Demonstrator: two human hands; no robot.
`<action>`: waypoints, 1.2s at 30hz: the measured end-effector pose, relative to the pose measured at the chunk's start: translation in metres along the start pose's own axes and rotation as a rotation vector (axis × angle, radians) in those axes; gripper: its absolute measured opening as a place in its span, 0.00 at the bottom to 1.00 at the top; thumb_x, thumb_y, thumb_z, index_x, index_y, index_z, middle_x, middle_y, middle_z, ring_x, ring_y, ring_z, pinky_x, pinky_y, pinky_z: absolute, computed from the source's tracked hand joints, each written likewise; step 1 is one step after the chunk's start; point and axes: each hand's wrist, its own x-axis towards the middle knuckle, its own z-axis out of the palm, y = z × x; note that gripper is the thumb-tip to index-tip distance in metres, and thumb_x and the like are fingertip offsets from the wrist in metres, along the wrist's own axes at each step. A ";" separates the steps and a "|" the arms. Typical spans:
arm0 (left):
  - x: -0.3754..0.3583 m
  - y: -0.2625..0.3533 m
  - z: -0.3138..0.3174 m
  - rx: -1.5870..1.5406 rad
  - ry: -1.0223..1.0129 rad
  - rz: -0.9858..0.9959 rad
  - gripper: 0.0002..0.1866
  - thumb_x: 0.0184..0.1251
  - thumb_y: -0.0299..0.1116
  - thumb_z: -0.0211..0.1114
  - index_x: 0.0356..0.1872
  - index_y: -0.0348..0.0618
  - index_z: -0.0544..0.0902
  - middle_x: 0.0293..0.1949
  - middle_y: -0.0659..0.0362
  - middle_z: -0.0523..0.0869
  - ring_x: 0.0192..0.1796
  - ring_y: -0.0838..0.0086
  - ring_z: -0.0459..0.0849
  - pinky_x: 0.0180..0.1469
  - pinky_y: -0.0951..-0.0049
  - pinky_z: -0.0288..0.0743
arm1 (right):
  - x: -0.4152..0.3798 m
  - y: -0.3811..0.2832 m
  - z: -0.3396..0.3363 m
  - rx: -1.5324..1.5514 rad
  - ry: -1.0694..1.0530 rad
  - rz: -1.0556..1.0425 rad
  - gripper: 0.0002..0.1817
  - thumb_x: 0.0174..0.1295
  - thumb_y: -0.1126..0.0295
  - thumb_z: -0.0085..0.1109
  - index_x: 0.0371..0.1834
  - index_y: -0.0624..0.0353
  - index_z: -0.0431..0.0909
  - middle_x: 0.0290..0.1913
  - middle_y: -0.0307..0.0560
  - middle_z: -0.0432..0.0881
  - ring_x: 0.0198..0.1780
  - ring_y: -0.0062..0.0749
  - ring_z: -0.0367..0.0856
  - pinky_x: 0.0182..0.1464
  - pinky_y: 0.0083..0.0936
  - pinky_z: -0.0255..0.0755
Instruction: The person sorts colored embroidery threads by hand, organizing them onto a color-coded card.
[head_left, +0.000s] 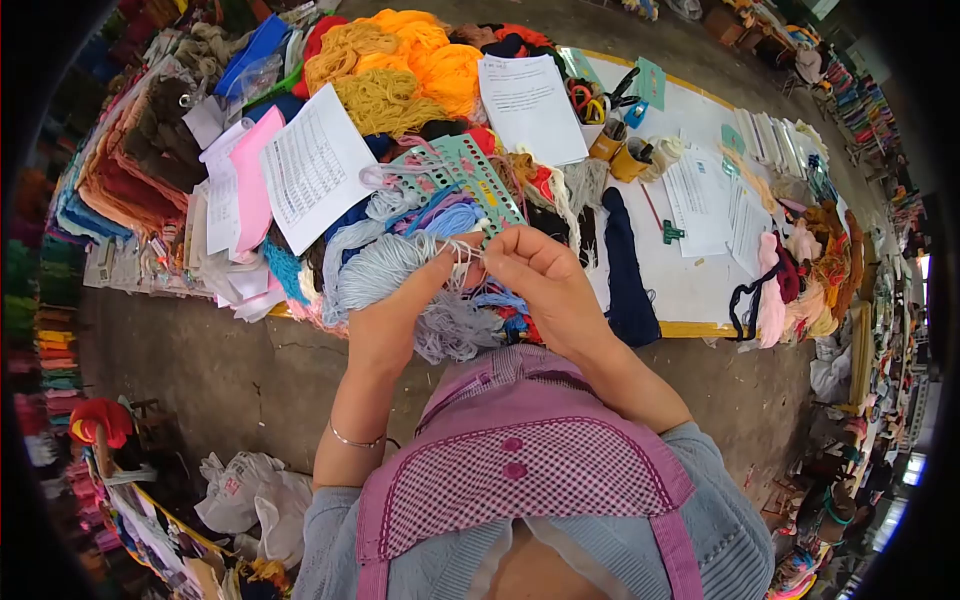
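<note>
from here, l. hand [422, 292] is clamped on the pale skein [375, 275] over the counter's [690, 300] near edge, prob. steadying it; r. hand [545, 270] pinches loose strands, prob. for control.

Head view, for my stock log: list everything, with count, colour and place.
Table: one, white, yellow-edged, ahead.
Skein: one, pale blue, table's near edge.
Yarn heap: one, orange and mustard, far left.
Hank: one, navy, right of the skein.
Other yarn: many, mixed colours, all around.
Cards: several, green, table's far half.
Papers: several, white and pink, on table.
Scissors: count unclear, red, yellow handles, far side.
Bags: some, white, floor at left.
Apron: one, purple, worn.
Bracelet: one, silver, left wrist.
Left hand: one, bare, on skein.
Right hand: one, bare, pinching pale strands.
</note>
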 end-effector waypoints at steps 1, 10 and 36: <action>0.001 -0.001 0.001 0.019 0.005 0.035 0.16 0.67 0.28 0.59 0.52 0.28 0.80 0.50 0.50 0.84 0.50 0.69 0.83 0.55 0.71 0.74 | 0.004 0.001 -0.001 0.009 -0.014 0.019 0.07 0.68 0.68 0.56 0.41 0.61 0.76 0.39 0.38 0.82 0.40 0.15 0.75 0.45 0.15 0.67; 0.005 0.002 0.010 0.157 0.067 0.182 0.10 0.65 0.23 0.63 0.45 0.30 0.83 0.44 0.55 0.87 0.44 0.75 0.84 0.50 0.73 0.78 | 0.009 0.005 -0.001 -0.180 0.034 0.039 0.07 0.61 0.75 0.64 0.40 0.64 0.81 0.37 0.37 0.81 0.40 0.15 0.77 0.44 0.15 0.70; 0.012 -0.004 -0.016 -0.204 0.031 -0.090 0.17 0.70 0.34 0.58 0.50 0.28 0.80 0.53 0.49 0.83 0.51 0.68 0.83 0.57 0.70 0.74 | 0.022 0.009 -0.006 0.300 0.063 0.132 0.08 0.60 0.69 0.61 0.35 0.63 0.79 0.35 0.43 0.84 0.36 0.19 0.76 0.40 0.16 0.67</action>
